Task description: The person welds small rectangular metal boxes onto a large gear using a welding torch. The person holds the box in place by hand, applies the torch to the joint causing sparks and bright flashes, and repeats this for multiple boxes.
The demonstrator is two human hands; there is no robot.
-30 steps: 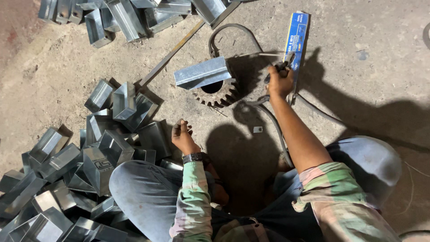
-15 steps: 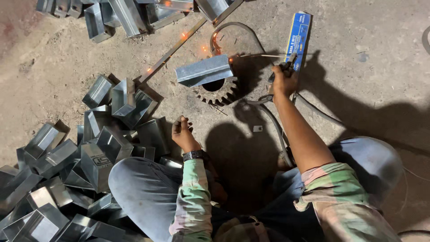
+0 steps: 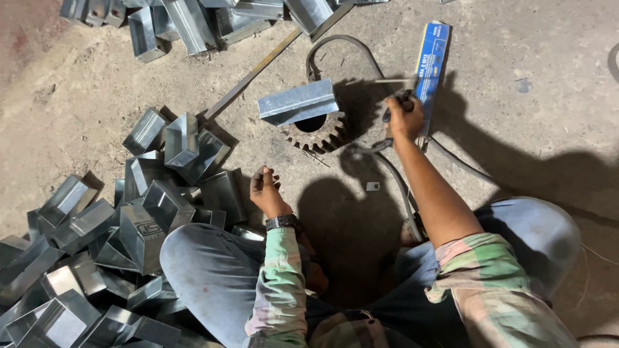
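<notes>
The right hand (image 3: 405, 118) is closed around a welding electrode holder (image 3: 394, 106), and its thin rod points left toward a folded sheet-metal piece (image 3: 298, 101). This piece lies on top of a toothed gear wheel (image 3: 317, 134), in the far middle of the scene. The rod tip is near the right end of the piece but seems not touching it, and I see no spark, so I judge this is a pause between two tack welds. The next move needs a steady, exact touch of the tip on the seam.

The left hand (image 3: 265, 191) holds nothing; its fingers are loosely curled, just beside the pile of similar metal pieces (image 3: 129, 219) at the near left. The floor (image 3: 548, 96) is rough, dusty concrete, with a blue electrode packet (image 3: 431, 57) and a cable (image 3: 393, 180) on it.
</notes>
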